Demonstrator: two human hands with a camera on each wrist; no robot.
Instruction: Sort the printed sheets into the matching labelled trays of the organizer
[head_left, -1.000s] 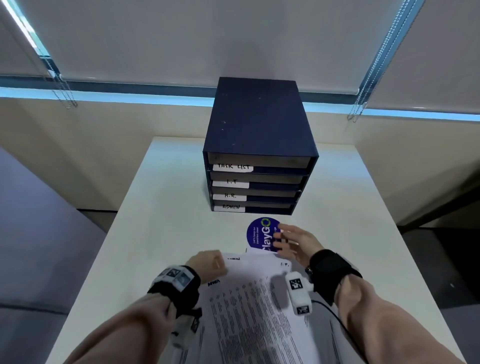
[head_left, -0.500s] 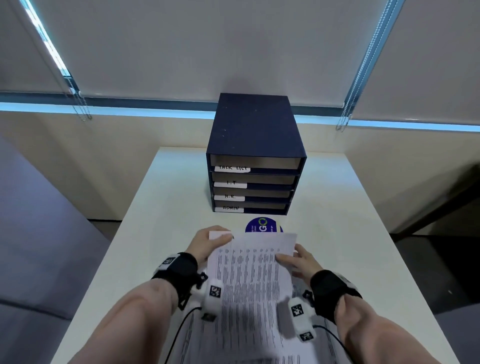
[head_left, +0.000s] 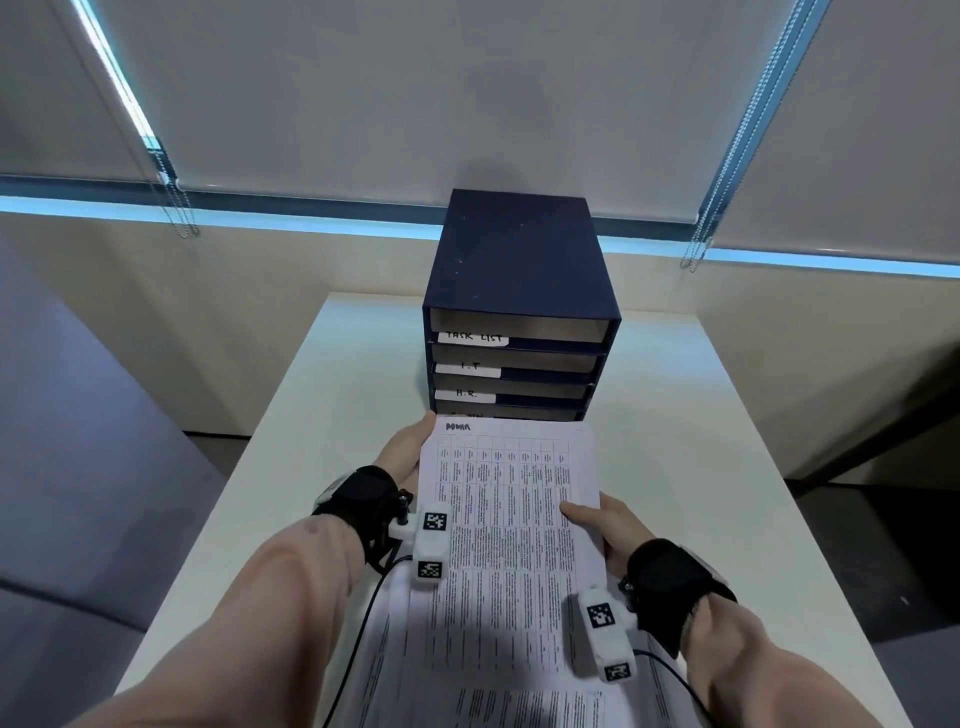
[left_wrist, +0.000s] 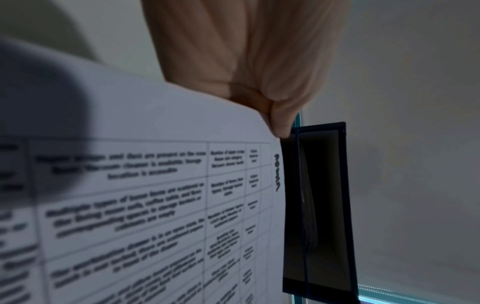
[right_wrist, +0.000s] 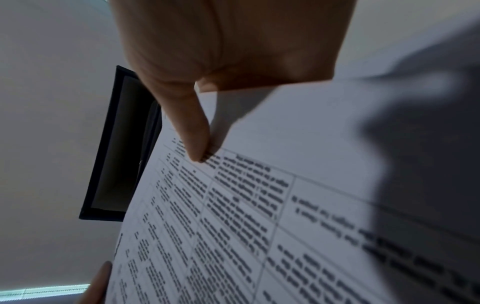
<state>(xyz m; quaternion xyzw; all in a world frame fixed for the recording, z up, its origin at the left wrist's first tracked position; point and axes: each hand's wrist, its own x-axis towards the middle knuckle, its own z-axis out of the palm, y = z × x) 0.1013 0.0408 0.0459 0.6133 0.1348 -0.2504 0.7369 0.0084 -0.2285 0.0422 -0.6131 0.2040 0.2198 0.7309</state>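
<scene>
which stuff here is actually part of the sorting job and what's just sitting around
Part of the job:
- white printed sheet headed ADMIN, held by the left hand and right hand
- dark blue four-tray organizer
- remaining printed sheets on the table

Lying about:
- white table
- grey roller blinds

A white table (head_left: 322, 467) carries a dark blue organizer (head_left: 519, 291) at its far edge — printed sheets (head_left: 467, 701) lie well in front of the organizer.

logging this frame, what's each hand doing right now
left hand: holds the sheet by its left edge.
right hand: holds the sheet's right edge, thumb on top.
</scene>
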